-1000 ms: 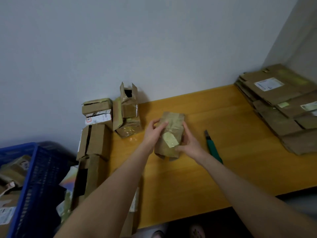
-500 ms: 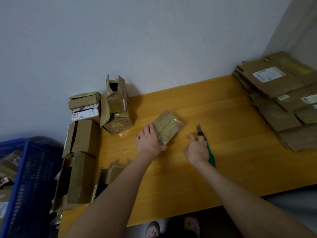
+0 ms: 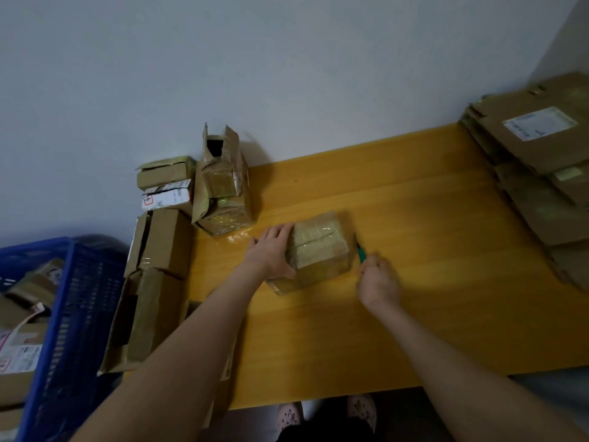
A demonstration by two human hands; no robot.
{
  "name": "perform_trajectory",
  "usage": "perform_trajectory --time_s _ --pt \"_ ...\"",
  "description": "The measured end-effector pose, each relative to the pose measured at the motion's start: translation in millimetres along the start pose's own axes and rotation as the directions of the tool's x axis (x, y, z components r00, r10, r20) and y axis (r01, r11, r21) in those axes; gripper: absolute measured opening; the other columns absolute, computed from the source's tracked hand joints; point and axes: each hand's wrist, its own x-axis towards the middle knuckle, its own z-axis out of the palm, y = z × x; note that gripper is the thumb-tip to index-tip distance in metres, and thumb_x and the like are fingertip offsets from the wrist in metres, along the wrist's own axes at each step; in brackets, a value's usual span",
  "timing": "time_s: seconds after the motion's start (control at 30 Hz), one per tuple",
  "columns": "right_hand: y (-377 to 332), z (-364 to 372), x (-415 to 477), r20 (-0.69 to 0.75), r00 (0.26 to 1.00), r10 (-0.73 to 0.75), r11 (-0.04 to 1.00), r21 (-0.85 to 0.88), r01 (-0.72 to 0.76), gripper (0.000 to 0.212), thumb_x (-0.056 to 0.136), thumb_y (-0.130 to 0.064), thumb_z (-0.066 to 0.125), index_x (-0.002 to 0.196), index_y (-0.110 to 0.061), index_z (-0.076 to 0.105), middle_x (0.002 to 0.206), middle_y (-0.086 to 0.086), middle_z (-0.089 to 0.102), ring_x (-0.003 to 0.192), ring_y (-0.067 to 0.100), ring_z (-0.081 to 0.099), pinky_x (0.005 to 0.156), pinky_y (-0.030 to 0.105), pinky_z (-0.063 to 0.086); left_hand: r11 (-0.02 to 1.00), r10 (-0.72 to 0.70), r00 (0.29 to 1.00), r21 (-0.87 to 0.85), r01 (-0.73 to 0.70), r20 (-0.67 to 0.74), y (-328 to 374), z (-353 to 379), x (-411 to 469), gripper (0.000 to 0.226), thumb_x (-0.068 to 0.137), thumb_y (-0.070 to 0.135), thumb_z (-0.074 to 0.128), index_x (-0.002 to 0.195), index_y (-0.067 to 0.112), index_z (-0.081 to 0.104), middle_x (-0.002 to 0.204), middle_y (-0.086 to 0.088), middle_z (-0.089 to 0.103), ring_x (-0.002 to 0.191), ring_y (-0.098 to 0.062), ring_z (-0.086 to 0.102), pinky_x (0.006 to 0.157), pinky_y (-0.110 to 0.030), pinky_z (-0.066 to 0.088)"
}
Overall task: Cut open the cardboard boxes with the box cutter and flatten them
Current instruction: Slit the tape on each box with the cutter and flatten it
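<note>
The taped box (image 3: 318,247) sits mid-table (image 3: 446,298). The left hand (image 3: 271,253) presses its left side, fingers straight (thumb along the near edge). The right hand (image 3: 377,282) curls round the green box cutter (image 3: 361,255), whose blade is at the box's right edge.

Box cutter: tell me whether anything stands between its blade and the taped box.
Nothing visible. The right hand grips the box cutter, its tip at the right side of the taped box; the left hand rests on the opposite side.
</note>
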Motion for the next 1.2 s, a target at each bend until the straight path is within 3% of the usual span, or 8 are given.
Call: perform_trajectory --time_s 0.1,0.27,0.43,0.6,0.7,0.83,1.0,1.2 --pt "-17 -14 2 0.024 0.993 0.113 0.868 0.485 -0.111 0.038 0.095 -0.006 0.052 0.132 -0.008 0.041 0.127 0.016 0.056 0.113 0.034 0.056 0.092 0.039 0.044 0.999 0.008 0.999 0.048 -0.006 -0.047 -2 2 -7 0.113 0.070 0.038 0.080 0.154 0.028 0.005 0.154 -0.004 0.021 0.142 -0.027 0.024 0.119 -0.052 0.015" --pt "-41 -36 -10 0.198 0.978 0.061 0.653 0.733 -0.189 0.042 0.102 -0.008 0.043 0.144 -0.009 0.040 0.126 0.010 0.054 0.109 0.029 0.053 0.087 0.036 0.043 0.975 0.044 0.994 0.220 -0.021 -0.103 -14 -6 -16 0.113 0.074 0.029 0.080 0.155 0.026 0.000 0.158 -0.003 0.014 0.147 -0.027 0.013 0.121 -0.045 0.013" --pt "-53 -36 -15 0.252 0.968 0.002 0.663 0.724 -0.190 0.038 0.099 -0.001 0.039 0.135 -0.009 0.044 0.114 0.009 0.054 0.092 0.024 0.051 0.078 0.034 0.044 0.982 0.045 0.999 0.185 -0.041 -0.018 -5 -5 -8 0.118 0.076 0.043 0.077 0.155 0.020 -0.008 0.163 -0.001 -0.003 0.149 -0.031 -0.002 0.121 -0.052 0.006" --pt "-60 -31 -16 0.283 0.959 0.029 0.646 0.727 -0.234 0.039 0.102 -0.029 0.045 0.136 -0.010 0.042 0.115 0.010 0.054 0.097 0.025 0.054 0.077 0.034 0.042 0.982 0.092 0.990 0.172 -0.073 -0.105 -2 -1 -3 0.114 0.069 0.050 0.078 0.154 0.025 0.008 0.157 -0.002 0.019 0.145 -0.030 0.015 0.117 -0.053 0.019" --pt "-61 -31 -16 0.253 0.966 0.059 0.649 0.725 -0.230 0.033 0.100 -0.025 0.049 0.129 -0.007 0.051 0.105 0.010 0.056 0.094 0.027 0.054 0.080 0.037 0.044 0.985 0.093 0.989 0.155 -0.075 -0.116 -9 -5 1 0.111 0.068 0.050 0.080 0.153 0.025 0.014 0.155 -0.002 0.024 0.142 -0.027 0.022 0.114 -0.050 0.026" --pt "-46 -32 -17 0.109 0.993 0.052 0.785 0.610 -0.108 0.031 0.099 -0.016 0.046 0.130 -0.013 0.050 0.101 0.007 0.055 0.088 0.026 0.054 0.078 0.041 0.048 0.992 0.063 0.995 0.112 -0.054 -0.079 -13 -7 7 0.117 0.065 0.054 0.082 0.155 0.026 0.011 0.158 0.000 0.019 0.145 -0.028 0.017 0.116 -0.051 0.023" --pt "-25 -36 -26 0.010 1.000 -0.021 0.914 0.406 0.015 0.040 0.097 -0.034 0.052 0.136 -0.030 0.048 0.107 0.000 0.064 0.085 0.025 0.065 0.076 0.045 0.057 0.996 0.060 0.996 0.069 -0.056 -0.060 -14 -10 10 0.119 0.064 0.051 0.084 0.155 0.026 0.011 0.158 0.000 0.020 0.145 -0.027 0.018 0.117 -0.051 0.024" --pt "-28 -41 -31 0.014 0.998 -0.069 0.950 0.306 0.062 0.045 0.097 -0.033 0.053 0.141 -0.036 0.045 0.110 -0.003 0.067 0.079 0.019 0.063 0.060 0.029 0.046 0.996 0.061 0.996 0.069 -0.056 -0.070 -13 -8 9 0.119 0.064 0.051 0.084 0.155 0.026 0.011 0.158 0.000 0.020 0.145 -0.027 0.018 0.117 -0.052 0.023"
